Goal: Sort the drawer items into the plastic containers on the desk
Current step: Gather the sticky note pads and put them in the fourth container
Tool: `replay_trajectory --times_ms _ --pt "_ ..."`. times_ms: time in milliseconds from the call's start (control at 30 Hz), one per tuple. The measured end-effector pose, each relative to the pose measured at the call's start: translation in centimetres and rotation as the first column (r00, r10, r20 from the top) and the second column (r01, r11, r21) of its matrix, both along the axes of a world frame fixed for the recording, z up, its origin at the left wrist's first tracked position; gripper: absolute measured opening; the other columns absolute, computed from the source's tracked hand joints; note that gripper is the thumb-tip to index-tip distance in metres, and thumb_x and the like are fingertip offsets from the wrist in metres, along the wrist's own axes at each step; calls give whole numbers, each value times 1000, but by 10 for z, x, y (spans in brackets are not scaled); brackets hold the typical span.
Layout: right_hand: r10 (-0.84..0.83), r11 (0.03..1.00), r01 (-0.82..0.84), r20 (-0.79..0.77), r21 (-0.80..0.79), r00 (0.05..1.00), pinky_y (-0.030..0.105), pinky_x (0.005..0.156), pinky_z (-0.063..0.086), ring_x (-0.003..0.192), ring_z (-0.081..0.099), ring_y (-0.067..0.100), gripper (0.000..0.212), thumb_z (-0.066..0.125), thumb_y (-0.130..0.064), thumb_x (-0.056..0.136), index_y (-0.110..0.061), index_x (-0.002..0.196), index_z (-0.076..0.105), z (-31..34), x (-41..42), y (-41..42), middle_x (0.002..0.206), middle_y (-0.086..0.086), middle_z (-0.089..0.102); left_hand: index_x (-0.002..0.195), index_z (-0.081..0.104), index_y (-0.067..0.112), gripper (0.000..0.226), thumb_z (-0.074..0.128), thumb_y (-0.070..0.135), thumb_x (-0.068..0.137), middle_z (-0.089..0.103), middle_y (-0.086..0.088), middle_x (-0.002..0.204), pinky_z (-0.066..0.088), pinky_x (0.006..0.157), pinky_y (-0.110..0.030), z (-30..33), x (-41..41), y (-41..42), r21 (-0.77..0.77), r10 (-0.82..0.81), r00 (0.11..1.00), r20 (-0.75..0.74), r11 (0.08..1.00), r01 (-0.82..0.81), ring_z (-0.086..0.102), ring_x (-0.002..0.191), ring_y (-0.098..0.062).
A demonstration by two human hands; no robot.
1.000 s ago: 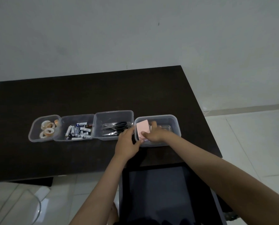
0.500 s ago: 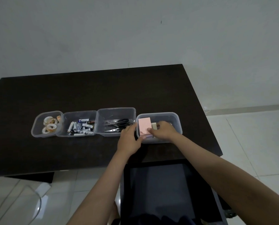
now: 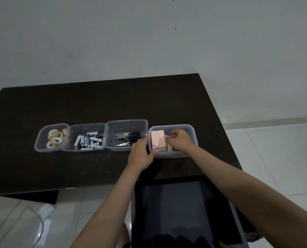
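Clear plastic containers sit four in a row near the desk (image 3: 113, 97) front edge: tape rolls (image 3: 54, 139) in the leftmost, batteries (image 3: 89, 141) next, scissors (image 3: 129, 137) third, pink notepad (image 3: 158, 138) lying in the rightmost container (image 3: 192, 130).

Right hand (image 3: 180, 140) is inside that rightmost container, fingers curled and pinching something small and pale next to the notepad (can't tell what, it's mostly hidden). Left hand (image 3: 142, 153) is on the container's near-left corner, thumb at the rim and fingers loosely bent against the wall. Looks like bracing, not a full grip.

Drawer (image 3: 176, 208) is open below the desk edge; the part I can see looks bare, so I'd judge this the last placement or close to it.

Risks from here:
- Container is light and close to the desk edge, right above the open drawer. If the right hand drags out against the wall while the left lets go, the tub could slide or tip toward the drawer.
- Small piece sits tight between notepad and wall. Pushing it down could lever the notepad up on edge, and it ends up leaning rather than flat.
- Rightmost tub sits very near the scissors tub (touching or not, can't tell). A sideways shove from the left hand would bump the third tub and could shift the row.
- Withdrawing the right hand with the pinch not fully released could pull the piece back out.
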State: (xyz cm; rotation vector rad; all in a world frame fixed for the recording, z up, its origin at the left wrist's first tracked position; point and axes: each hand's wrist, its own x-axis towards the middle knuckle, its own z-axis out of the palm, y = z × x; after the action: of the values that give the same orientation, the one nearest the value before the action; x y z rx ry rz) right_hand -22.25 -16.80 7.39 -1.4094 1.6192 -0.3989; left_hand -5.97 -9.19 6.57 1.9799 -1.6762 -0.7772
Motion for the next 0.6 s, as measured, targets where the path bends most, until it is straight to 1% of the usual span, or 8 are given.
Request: replay_trajectory --times_ms 67,133,167,200,267,367,500,600 --pt "-138 986 143 54 -85 989 28 72 50 89 62 20 24 60 -28 88 -9 101 64 7 6 2 90 4 64 138 41 23 63 65 40 82 49 0 138 41 103 -42 0 1 0 3 -3 1000 -7 1000 3 40 128 -22" --pt "-49 998 47 -38 -50 998 29 64 51 74 62 19 19 57 -25 89 -9 86 67 11 10 3 72 3 62 138 41 22 63 65 41 82 49 -1 137 42 102 -42 1 1 0 4 -4 1000 -10 1000 4 42 127 -23" --pt "38 999 -38 -88 3 995 29 64 51 73 62 19 20 56 -25 90 -8 86 66 12 12 4 69 3 62 138 41 22 64 66 41 82 49 -1 136 42 102 -43 1 1 0 6 -4 1000 -12 1000 4 42 126 -23" --pt "122 992 -118 -115 44 986 29 64 49 75 63 20 20 55 -24 90 -6 89 66 13 15 6 71 4 63 138 41 22 64 66 40 82 49 -1 136 43 102 -43 1 1 1 9 -4 1000 -15 1000 4 43 126 -23" --pt "238 971 -236 -147 29 960 30 70 47 85 64 22 21 58 -23 88 -6 99 65 10 17 7 84 6 66 136 43 24 61 66 39 82 51 0 133 43 101 -42 1 1 1 3 -7 1000 -25 1000 7 44 124 -23" --pt "278 960 -281 -127 -10 952 33 79 49 92 63 21 29 66 -23 83 -9 108 62 9 13 10 98 5 68 136 43 24 60 66 39 82 51 -1 133 42 100 -39 2 1 1 -4 -7 1000 -24 1000 7 43 124 -24" --pt "317 948 -317 -20 10 948 27 75 45 85 61 16 46 76 -15 75 -6 116 57 15 2 12 93 5 66 138 40 22 65 66 42 82 49 -2 136 41 101 -39 2 0 1 -7 2 1000 -6 1000 -2 41 126 -24" --pt "309 951 -309 1 12 951 22 70 45 80 60 13 48 76 -14 74 -6 117 56 17 3 11 92 3 64 138 41 22 63 66 39 82 49 -3 137 41 100 -39 3 -1 1 -2 1 1000 -1 1000 -1 41 126 -24"
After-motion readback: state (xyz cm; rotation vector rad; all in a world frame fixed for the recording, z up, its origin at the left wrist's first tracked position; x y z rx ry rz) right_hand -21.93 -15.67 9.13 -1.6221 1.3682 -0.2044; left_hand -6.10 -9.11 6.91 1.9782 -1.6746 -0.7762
